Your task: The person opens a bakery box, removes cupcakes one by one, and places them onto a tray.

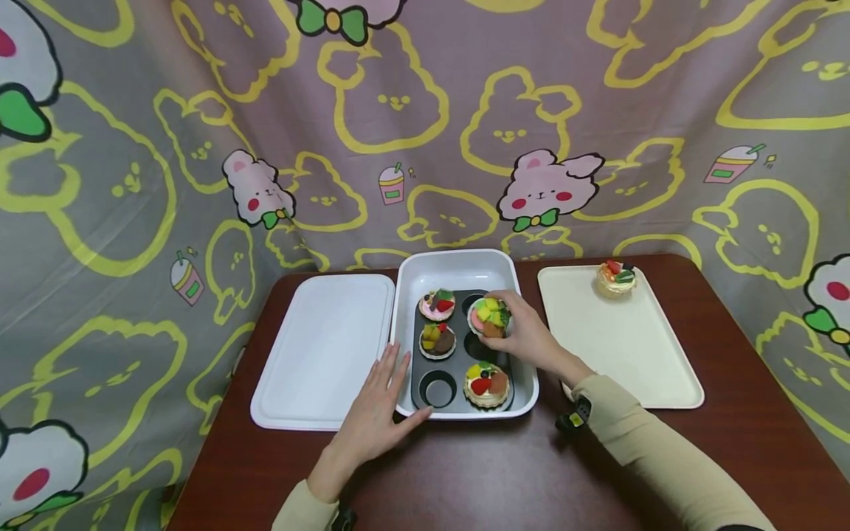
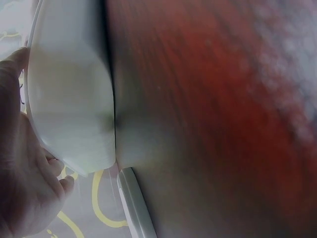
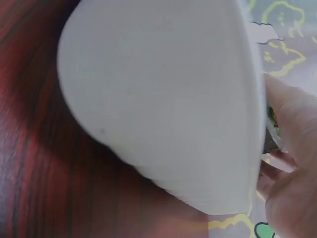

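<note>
My right hand (image 1: 527, 335) grips a fruit tart (image 1: 488, 316) by its side, over the right column of a grey muffin tin (image 1: 460, 324). Whether the tart touches the tin I cannot tell. The tin lies in a white basin (image 1: 451, 264). A pink-cream tart (image 1: 436, 304) and a brown-topped tart (image 1: 437, 341) sit in the left column; a larger fruit tart (image 1: 487, 385) sits at the front right. My left hand (image 1: 375, 413) rests at the basin's near-left rim, fingers mostly straight. In the right wrist view, the basin's wall hides most of the held tart.
A white tray (image 1: 325, 354) lies left of the basin. To the right is a cream tray (image 1: 624, 354) with another fruit tart (image 1: 615, 279) at its far edge. All stand on a dark wooden table (image 1: 478, 472), and a patterned curtain (image 1: 432, 214) hangs behind.
</note>
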Available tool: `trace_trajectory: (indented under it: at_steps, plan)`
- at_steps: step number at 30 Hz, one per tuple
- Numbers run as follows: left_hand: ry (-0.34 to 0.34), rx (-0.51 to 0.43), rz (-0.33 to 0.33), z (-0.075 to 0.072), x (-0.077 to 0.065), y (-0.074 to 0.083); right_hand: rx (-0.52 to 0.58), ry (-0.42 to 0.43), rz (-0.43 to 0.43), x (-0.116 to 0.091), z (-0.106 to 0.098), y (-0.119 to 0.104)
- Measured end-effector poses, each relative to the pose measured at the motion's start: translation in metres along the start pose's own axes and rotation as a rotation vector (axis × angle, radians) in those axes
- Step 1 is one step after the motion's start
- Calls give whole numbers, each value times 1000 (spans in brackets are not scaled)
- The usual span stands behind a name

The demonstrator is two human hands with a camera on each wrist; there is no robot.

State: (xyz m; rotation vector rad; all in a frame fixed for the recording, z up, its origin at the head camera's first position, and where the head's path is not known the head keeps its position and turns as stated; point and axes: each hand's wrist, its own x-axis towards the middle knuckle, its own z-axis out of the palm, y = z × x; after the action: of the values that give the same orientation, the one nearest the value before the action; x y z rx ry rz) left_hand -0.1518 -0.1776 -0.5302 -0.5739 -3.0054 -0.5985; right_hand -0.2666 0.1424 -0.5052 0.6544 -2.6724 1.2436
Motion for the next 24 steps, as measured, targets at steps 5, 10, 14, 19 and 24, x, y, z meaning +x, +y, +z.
trace_trajectory:
  at_steps: [5,10,14,19,24]
  plan:
    - [-20,-5,-16,-1,1,0,133,35,72,2,-3,-1]
    - [-22,-9,-14,-1,1,0,287,55,144,2,-5,-1]
    - [-13,-8,-2,-1,1,0,354,75,200,2,-9,-2]
    - [-5,-7,0,-1,1,0,388,110,261,2,-13,0]
    - [3,-11,1,-1,0,0,436,116,334,2,-18,3]
